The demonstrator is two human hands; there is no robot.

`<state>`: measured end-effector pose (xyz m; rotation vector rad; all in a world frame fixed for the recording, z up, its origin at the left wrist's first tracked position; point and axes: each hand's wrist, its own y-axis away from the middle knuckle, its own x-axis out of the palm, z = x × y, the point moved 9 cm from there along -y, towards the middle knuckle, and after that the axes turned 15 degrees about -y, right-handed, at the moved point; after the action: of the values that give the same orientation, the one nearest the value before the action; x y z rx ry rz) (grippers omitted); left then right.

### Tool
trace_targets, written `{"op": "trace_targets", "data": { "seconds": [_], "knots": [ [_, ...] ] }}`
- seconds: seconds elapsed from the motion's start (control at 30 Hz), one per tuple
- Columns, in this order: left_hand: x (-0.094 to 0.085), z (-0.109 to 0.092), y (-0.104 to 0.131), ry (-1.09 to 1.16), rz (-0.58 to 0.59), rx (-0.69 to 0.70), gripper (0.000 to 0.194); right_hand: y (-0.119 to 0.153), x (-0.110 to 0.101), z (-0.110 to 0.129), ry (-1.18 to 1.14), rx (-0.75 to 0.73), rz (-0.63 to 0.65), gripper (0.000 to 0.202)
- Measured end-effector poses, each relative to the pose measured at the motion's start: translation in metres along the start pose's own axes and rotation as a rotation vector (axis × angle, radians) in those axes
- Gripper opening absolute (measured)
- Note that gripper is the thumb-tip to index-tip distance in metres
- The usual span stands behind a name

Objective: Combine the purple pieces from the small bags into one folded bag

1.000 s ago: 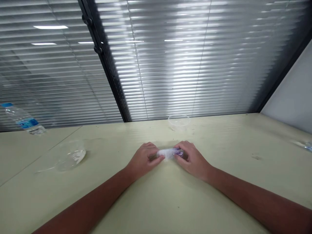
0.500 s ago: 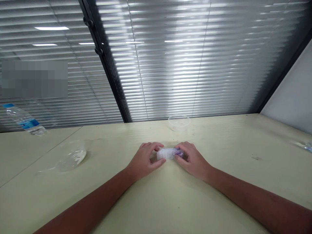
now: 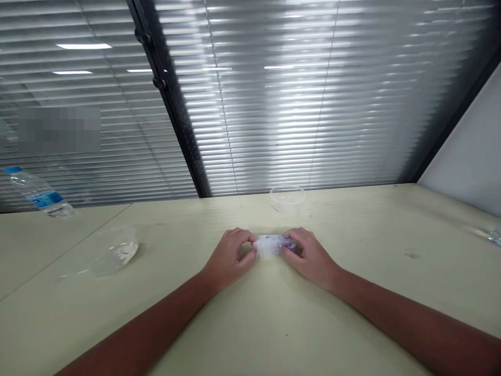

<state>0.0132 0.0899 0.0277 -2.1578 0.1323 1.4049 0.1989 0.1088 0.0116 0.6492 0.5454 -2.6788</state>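
A small white-and-purple packet [image 3: 269,245] lies crosswise between my two hands, low over the table; its exact kind is too blurred to make out. At its white left end, the thumb and fingertips of my left hand [image 3: 234,255] close in a pinch on the edge. My right hand [image 3: 311,256] grips the purple right end between thumb and fingers, which cover part of it. Behind the packet stands a clear round plastic container [image 3: 287,194].
To the left, a clear plastic piece [image 3: 115,250] rests on the pale table [image 3: 250,324]. A water bottle [image 3: 45,197] with a blue cap stands at the far left. Another clear item [image 3: 493,237] sits at the right edge. Glass with blinds [image 3: 266,104] rises behind the table.
My left thumb and fingers have drawn left to the packet's end, and more of its white part shows. My right hand stays nearly in place.
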Motion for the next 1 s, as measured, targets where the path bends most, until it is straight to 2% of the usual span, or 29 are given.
{"op": "trace_targets", "data": {
  "seconds": [0.27,0.4,0.5,0.77,1.0],
  "knots": [
    [0.001,0.013,0.002,0.021,0.011,-0.155,0.011,0.000,-0.001,0.000,-0.006,0.028,-0.006,0.011],
    [-0.003,0.008,0.001,-0.012,-0.038,-0.091,0.001,0.000,-0.001,0.000,0.000,0.025,-0.009,0.011],
    [-0.005,0.005,0.000,-0.020,-0.057,-0.049,0.007,-0.001,0.000,0.001,-0.001,0.015,-0.012,0.011],
    [-0.010,0.005,0.000,-0.027,-0.091,-0.054,0.007,0.000,-0.001,0.001,0.002,0.028,-0.023,0.010],
    [-0.005,0.002,-0.001,-0.011,-0.109,0.026,0.009,0.000,-0.001,0.001,-0.006,0.024,-0.021,0.012]
  ]
}}
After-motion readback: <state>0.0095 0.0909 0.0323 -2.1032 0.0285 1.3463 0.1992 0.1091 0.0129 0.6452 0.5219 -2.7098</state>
